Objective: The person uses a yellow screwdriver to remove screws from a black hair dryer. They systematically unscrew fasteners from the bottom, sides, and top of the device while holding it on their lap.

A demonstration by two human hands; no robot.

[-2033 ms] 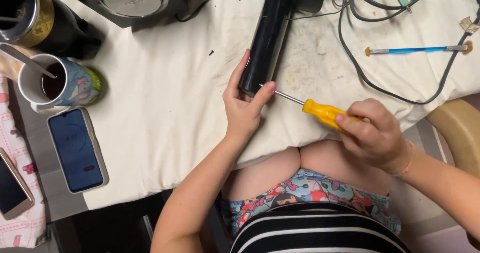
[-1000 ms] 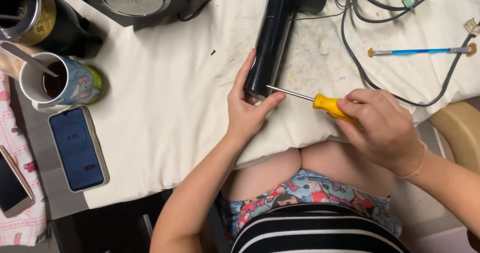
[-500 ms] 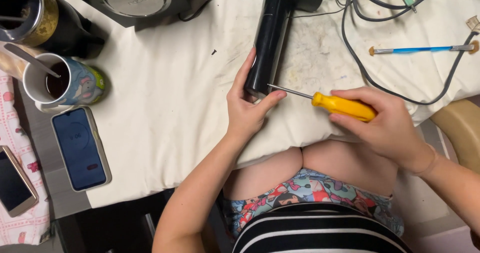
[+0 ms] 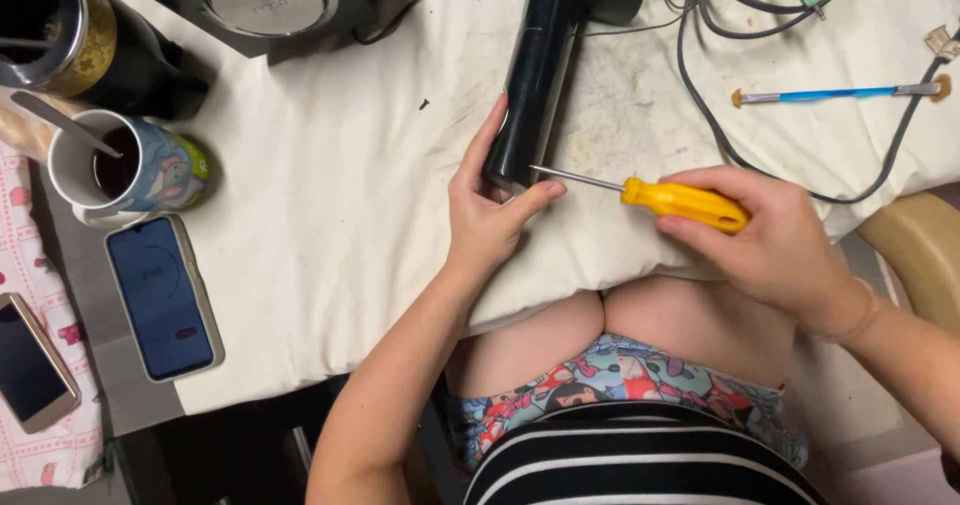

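**Screwdriver tip at tube end**

Head view, centre frame: left hand (image 4: 490,210) wraps near end of long glossy black plastic tube (image 4: 532,75), thumb under, prob. to steady it on white stained cloth (image 4: 330,215). Right hand (image 4: 775,235), centre-right, fist closed on yellow-handled metal-shaft screwdriver (image 4: 660,195); tip meets tube's end face. Upper left: mug w/ dark drink (image 4: 130,170); blue-screen phone (image 4: 163,297) below.

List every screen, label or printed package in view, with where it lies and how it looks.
Phone: left of the white cloth, flat, dark blue lit screen, pale case.
Second phone: far left on pink patterned cloth, dark screen, gold rim.
Mug: above the phones, cartoon print in blue and green.
Tin: top left, round, gold wrapper.
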